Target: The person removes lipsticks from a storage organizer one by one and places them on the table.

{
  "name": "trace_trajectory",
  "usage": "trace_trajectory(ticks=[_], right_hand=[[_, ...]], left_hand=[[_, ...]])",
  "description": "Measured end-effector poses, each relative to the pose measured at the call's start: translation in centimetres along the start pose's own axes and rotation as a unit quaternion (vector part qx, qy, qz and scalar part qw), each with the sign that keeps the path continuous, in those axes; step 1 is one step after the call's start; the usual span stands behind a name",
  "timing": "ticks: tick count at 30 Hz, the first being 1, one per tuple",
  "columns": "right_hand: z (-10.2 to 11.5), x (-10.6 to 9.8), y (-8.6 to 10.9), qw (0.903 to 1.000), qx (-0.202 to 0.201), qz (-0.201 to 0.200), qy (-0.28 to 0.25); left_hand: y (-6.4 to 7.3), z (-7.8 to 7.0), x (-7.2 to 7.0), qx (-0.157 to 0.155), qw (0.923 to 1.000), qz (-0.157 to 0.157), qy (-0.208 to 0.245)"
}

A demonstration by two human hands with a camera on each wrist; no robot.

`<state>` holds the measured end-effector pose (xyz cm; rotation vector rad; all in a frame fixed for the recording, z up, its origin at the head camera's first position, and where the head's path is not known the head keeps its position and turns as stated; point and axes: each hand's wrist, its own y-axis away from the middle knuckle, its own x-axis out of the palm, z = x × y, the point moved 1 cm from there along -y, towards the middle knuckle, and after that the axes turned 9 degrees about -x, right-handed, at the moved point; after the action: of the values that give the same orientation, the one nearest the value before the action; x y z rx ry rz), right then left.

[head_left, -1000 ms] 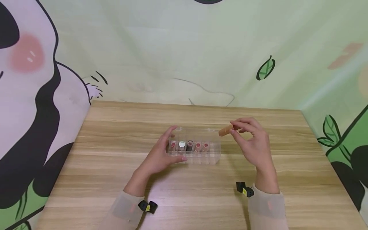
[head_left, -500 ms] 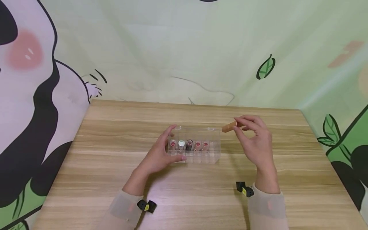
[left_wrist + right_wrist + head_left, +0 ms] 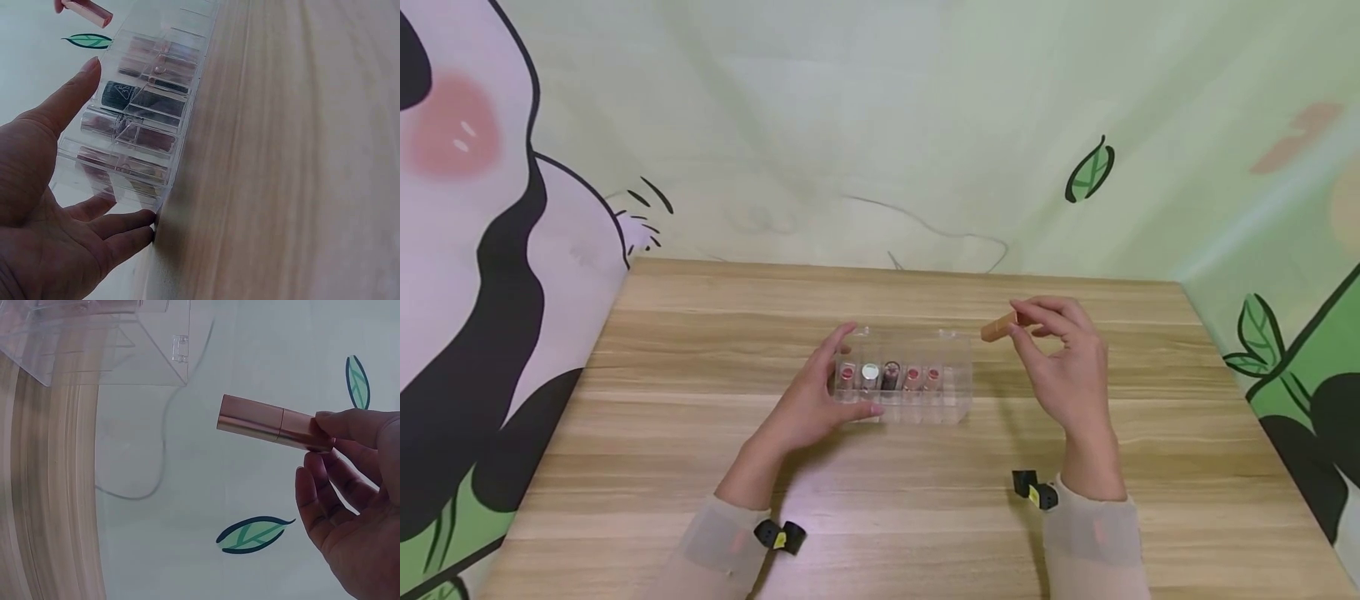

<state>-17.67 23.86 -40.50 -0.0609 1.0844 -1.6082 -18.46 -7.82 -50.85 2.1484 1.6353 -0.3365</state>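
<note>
A clear plastic lipstick organizer (image 3: 951, 408) stands on the table. My left hand (image 3: 808, 408) grips its left end, thumb along the front and fingers round the side and back. Several lipsticks sit in its slots: red-ended ones (image 3: 912, 379), a silver-white one (image 3: 870, 377) and a dark one (image 3: 891, 379); the rightmost part has no tube. Off the right back corner, my right hand (image 3: 1066, 367) pinches a rose-gold lipstick (image 3: 250, 419) by one end between thumb and fingertips. That tube is tilted in the air, its free end pointing toward the organizer.
The wooden table (image 3: 670, 333) reaches back to a pale green wall cloth (image 3: 775, 125) printed with leaves and a panda. A small black device (image 3: 780, 536) is on the left cuff, another black device (image 3: 1034, 489) on the right.
My right hand has drawn the lipstick slightly right and away from the organizer's corner, then almost stopped. My left hand keeps its grip. The head view has shifted a little.
</note>
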Motion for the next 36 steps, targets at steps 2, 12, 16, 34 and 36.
trace_trajectory(ticks=[2, 12, 16, 34, 36], right_hand=[[0.00, 0.06, -0.02, 1.0000, 0.002, 0.001, 0.003], [-0.61, 0.30, 0.06, 0.9998, -0.004, 0.020, 0.008], [-0.80, 0.42, 0.09, 0.9992, 0.003, 0.036, 0.014], [-0.85, 0.85, 0.21, 0.9950, 0.020, 0.086, 0.047], [-0.99, 0.91, 0.23, 0.9946, 0.018, 0.089, 0.050]], left_hand=[[0.03, -0.01, -0.06, 0.000, 1.0000, 0.001, 0.001], [-0.05, -0.03, -0.04, 0.005, 1.0000, 0.002, 0.003], [-0.09, 0.01, -0.07, 0.007, 1.0000, 0.002, 0.002], [0.04, 0.04, -0.14, 0.009, 0.9999, 0.003, 0.013], [0.02, 0.06, -0.14, 0.009, 0.9999, 0.003, 0.012]])
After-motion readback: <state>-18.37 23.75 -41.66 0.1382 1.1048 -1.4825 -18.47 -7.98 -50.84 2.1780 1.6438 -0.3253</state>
